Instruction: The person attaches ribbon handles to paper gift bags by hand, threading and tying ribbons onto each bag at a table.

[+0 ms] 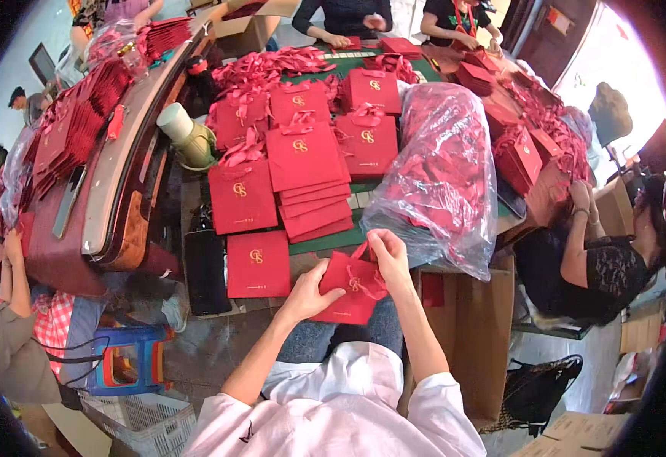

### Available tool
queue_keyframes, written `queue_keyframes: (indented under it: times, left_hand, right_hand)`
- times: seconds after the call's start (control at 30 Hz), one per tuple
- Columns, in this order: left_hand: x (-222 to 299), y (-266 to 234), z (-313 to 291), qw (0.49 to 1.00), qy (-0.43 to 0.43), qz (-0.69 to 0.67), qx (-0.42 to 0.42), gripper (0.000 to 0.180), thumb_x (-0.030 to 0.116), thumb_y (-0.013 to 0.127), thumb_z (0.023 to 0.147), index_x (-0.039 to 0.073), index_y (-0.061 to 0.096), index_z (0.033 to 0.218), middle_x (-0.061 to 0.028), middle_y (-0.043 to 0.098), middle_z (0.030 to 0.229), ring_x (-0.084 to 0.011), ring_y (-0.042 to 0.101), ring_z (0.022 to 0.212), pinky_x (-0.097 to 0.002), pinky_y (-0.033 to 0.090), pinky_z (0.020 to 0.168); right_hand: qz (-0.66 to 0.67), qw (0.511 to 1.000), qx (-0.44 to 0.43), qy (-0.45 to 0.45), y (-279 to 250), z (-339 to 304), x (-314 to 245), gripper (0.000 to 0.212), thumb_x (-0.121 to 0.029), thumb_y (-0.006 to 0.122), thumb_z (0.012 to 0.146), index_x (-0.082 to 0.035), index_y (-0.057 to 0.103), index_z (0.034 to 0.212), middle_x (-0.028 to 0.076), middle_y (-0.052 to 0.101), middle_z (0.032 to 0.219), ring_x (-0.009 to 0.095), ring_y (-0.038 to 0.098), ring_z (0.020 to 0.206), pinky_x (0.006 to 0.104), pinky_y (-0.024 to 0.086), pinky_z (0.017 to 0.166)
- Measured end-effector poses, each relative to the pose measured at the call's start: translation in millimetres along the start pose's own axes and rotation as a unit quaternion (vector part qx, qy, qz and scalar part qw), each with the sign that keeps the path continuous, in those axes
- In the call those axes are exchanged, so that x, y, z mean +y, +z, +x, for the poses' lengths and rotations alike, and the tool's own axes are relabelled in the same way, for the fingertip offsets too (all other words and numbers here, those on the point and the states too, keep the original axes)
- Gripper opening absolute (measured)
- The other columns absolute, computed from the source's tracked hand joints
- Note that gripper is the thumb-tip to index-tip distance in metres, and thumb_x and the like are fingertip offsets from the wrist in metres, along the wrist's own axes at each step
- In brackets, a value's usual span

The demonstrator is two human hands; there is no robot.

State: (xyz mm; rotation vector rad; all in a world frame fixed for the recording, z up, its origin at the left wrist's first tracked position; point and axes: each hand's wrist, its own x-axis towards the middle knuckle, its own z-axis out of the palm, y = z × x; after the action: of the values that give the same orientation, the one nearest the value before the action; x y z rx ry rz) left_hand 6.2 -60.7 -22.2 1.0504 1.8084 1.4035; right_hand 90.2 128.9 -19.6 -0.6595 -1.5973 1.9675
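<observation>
A small red paper gift bag (348,305) with a gold emblem is held over my lap. My left hand (312,293) grips its left side, thumb across the front. With fingers pinched together, my right hand (388,257) holds the red ribbon (361,250) at the bag's upper right edge. Just beyond my hands lies another red gift bag (258,264), flat at the table's near edge. Behind it rises a stack of similar bags (306,156), ribbons at their tops. A clear plastic sack (443,167) full of red ribboned bags lies to the right.
Left of the stacks stand a pale green cylinder (184,133) and a black cylindrical object (206,263). An open cardboard box (466,335) is by my right knee. A blue and red stool (131,354) and a white crate (146,415) are at left. Other people work around the tables.
</observation>
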Motion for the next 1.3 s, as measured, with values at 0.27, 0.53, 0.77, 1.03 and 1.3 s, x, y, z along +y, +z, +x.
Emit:
queue_keyframes:
  times: [0.27,0.53,0.77,1.03,1.3]
  left_hand:
    - [19.8,11.7,-27.2,0.998,-0.015,0.045,0.036,0.061,0.005,0.072,0.083,-0.004,0.045,0.138,-0.017,0.066,0.12,-0.0192,0.063,0.111,-0.0337,0.049,0.097]
    - [7.7,9.4,-31.6,0.998,-0.007,-0.02,0.053,0.056,0.009,0.071,0.084,-0.005,0.048,0.133,-0.0189,0.067,0.116,-0.023,0.066,0.108,-0.0352,0.051,0.094]
    - [16.5,5.6,-33.0,0.996,-0.004,-0.084,0.042,0.054,0.0,0.069,0.085,-0.003,0.047,0.135,-0.0115,0.063,0.123,-0.0161,0.06,0.113,-0.0322,0.046,0.1]
    - [12.1,2.9,-27.3,0.978,-0.018,-0.196,0.062,0.05,0.0,0.07,0.086,-0.002,0.05,0.132,-0.0097,0.064,0.12,-0.0147,0.06,0.109,-0.0318,0.048,0.097]
    - [36.1,-12.6,-15.5,0.993,-0.013,-0.039,0.112,0.047,0.0,0.067,0.088,-0.002,0.051,0.132,-0.0084,0.063,0.119,-0.0138,0.059,0.109,-0.0311,0.049,0.094]
  right_hand:
    - [-0.07,0.993,0.062,-0.07,-18.4,43.9,19.1,0.018,-0.021,0.062,0.098,-0.003,0.066,0.099,-0.005,0.06,0.082,0.003,0.052,0.073,0.0205,0.043,0.066]
    - [-0.104,0.987,0.093,-0.079,-9.7,40.1,25.0,0.02,-0.021,0.063,0.097,-0.001,0.065,0.1,-0.001,0.064,0.088,0.007,0.056,0.08,0.024,0.045,0.074]
    - [-0.195,0.966,0.147,-0.085,1.6,41.8,27.4,0.019,-0.018,0.063,0.095,0.001,0.066,0.099,0.003,0.066,0.086,0.01,0.058,0.08,0.0262,0.047,0.075]
    - [-0.318,0.932,0.084,-0.152,-13.1,30.1,11.9,0.03,-0.017,0.062,0.094,-0.002,0.061,0.12,0.014,0.067,0.094,0.025,0.064,0.079,0.0359,0.051,0.074]
    - [-0.09,0.991,-0.089,-0.044,16.2,-50.4,-8.8,0.048,-0.011,0.068,0.092,-0.002,0.047,0.134,0.01,0.057,0.114,0.019,0.059,0.103,0.0339,0.051,0.086]
